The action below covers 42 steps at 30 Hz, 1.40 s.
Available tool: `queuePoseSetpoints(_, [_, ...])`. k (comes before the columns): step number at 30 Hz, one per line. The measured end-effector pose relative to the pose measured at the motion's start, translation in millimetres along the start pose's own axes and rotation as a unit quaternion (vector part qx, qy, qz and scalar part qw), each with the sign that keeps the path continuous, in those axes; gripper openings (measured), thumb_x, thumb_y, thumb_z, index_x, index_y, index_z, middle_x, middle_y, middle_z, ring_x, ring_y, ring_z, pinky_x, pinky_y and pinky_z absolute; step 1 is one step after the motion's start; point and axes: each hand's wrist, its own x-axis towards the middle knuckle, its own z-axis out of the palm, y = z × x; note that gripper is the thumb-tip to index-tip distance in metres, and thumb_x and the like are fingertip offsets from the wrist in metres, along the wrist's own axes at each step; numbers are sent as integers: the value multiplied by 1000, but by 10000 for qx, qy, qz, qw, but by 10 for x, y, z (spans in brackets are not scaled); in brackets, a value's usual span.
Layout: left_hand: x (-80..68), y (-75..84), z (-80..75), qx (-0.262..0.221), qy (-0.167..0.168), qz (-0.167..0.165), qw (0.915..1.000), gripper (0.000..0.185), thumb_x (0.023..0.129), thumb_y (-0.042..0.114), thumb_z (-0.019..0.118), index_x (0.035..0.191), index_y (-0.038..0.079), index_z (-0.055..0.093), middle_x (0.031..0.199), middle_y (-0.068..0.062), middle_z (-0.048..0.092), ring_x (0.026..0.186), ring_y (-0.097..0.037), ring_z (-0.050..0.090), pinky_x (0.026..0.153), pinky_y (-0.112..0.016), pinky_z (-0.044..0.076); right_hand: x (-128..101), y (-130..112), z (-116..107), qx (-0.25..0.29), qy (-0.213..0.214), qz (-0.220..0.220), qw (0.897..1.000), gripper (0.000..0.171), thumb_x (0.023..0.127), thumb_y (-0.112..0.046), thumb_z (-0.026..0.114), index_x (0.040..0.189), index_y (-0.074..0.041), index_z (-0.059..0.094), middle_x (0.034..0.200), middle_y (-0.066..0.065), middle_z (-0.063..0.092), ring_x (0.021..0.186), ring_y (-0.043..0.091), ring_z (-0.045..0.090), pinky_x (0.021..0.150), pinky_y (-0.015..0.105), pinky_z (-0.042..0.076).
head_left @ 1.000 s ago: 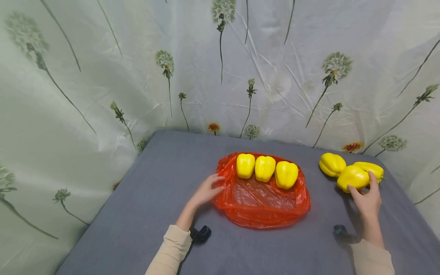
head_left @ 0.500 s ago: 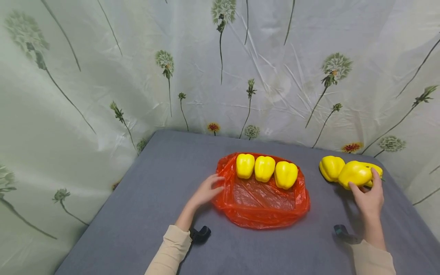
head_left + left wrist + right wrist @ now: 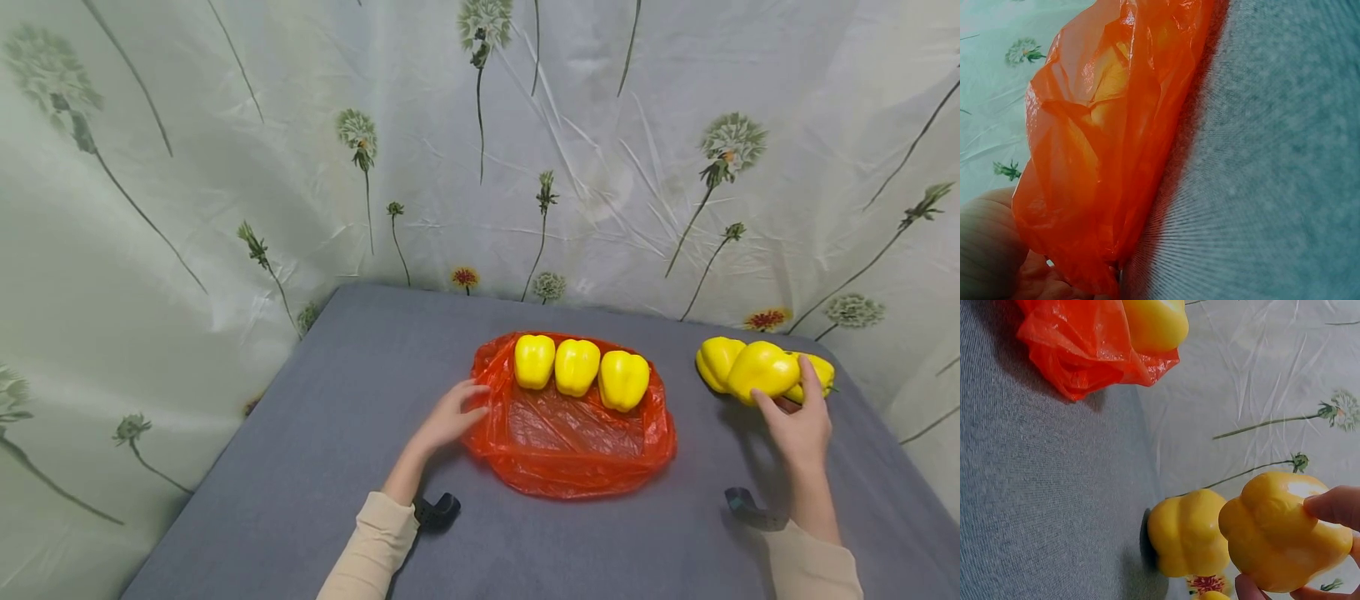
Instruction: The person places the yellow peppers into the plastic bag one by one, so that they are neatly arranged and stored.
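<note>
My right hand [image 3: 797, 421] grips a yellow bell pepper [image 3: 761, 369] [image 3: 1285, 534] and holds it just above the grey table [image 3: 315, 433]. Two more yellow peppers lie there: one at its left [image 3: 712, 360] [image 3: 1188, 532], one behind it [image 3: 820, 372]. An orange plastic bag [image 3: 570, 429] [image 3: 1104, 137] [image 3: 1085, 347] lies spread open mid-table with three yellow peppers [image 3: 577, 367] in a row along its far side. My left hand [image 3: 450, 414] rests on the bag's left edge, with the plastic against its fingers [image 3: 997, 250] in the left wrist view.
A floral curtain [image 3: 480, 142] hangs close behind and around the table. Black wrist straps [image 3: 437, 510] [image 3: 742, 502] show beside both sleeves. The table's far edge runs just behind the loose peppers.
My right hand has closed round the nearest loose pepper and lifted it up and slightly left off the table. The left hand and the bag have stayed put.
</note>
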Motion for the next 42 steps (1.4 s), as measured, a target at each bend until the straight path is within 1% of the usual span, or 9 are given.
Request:
queuePoseSetpoints(5, [-6, 4, -7, -17, 0, -15, 10000, 41, 90, 18, 57, 128, 2, 54, 144, -24, 40, 135, -42, 36, 111, -57, 29, -23, -63, 16, -115, -201, -37, 9997, 73, 90, -28, 59, 150, -31, 17, 156, 7, 25, 76, -21, 33, 65, -5, 28])
queuePoseSetpoints(10, [-11, 11, -17, 8, 22, -24, 10000, 41, 90, 18, 57, 128, 2, 55, 144, -24, 40, 135, -42, 36, 111, -57, 29, -42, -142, 53, -43, -346, -178, 9992, 74, 89, -27, 60, 150, -27, 18, 154, 13, 27, 70, -24, 33, 64, -5, 29])
queuePoseSetpoints(19, [-21, 14, -27, 16, 16, -73, 10000, 41, 90, 18, 57, 128, 2, 55, 145, -23, 40, 135, -41, 35, 111, -57, 29, -109, -241, 146, 73, -548, -601, 9967, 74, 90, -24, 61, 150, -19, 18, 153, 18, 27, 70, -24, 35, 65, -7, 29])
queuePoseSetpoints(28, [-25, -8, -15, 26, 17, -56, 10000, 41, 90, 18, 58, 128, 2, 55, 144, -23, 41, 135, -41, 36, 111, -57, 30, -187, -308, 238, 179, -665, -1120, 9913, 73, 87, -19, 64, 148, -16, 24, 145, 23, 35, 87, -19, 32, 68, -3, 32])
queuePoseSetpoints(35, [-9, -10, -2, 39, -27, 2, 10000, 42, 90, 18, 58, 129, 3, 53, 144, -24, 41, 135, -41, 36, 111, -57, 30, -287, -403, 293, 267, -869, -1487, 9847, 74, 86, -14, 66, 148, -12, 25, 140, 27, 37, 76, -19, 39, 65, -6, 35])
queuePoseSetpoints(36, [-9, -8, -2, 50, -42, -11, 10000, 43, 90, 18, 58, 130, 3, 53, 144, -23, 41, 135, -41, 36, 111, -57, 30, -302, -416, 303, 241, -910, -1511, 9840, 74, 86, -14, 66, 148, -12, 25, 140, 27, 37, 76, -18, 40, 65, -6, 36])
queuePoseSetpoints(38, [-6, -4, -2, 75, -72, -35, 9999, 43, 90, 18, 58, 131, 4, 52, 144, -23, 40, 135, -40, 36, 111, -56, 30, -330, -444, 320, 207, -1004, -1571, 9823, 74, 86, -15, 65, 148, -12, 24, 140, 27, 37, 82, -5, 50, 64, -6, 36])
queuePoseSetpoints(40, [-4, 0, -3, 84, -87, -22, 9999, 43, 90, 17, 57, 131, 4, 52, 144, -23, 40, 135, -41, 36, 111, -57, 30, -356, -474, 333, 212, -1113, -1628, 9801, 74, 87, -17, 64, 148, -12, 22, 141, 28, 35, 90, 13, 56, 65, -6, 36])
queuePoseSetpoints(42, [-7, 11, -7, 50, -75, -19, 10000, 43, 91, 17, 57, 131, 3, 52, 144, -23, 40, 135, -41, 36, 111, -57, 30, -379, -506, 349, 265, -1213, -1662, 9782, 74, 88, -17, 63, 148, -13, 21, 142, 28, 33, 96, 33, 55, 65, -6, 36])
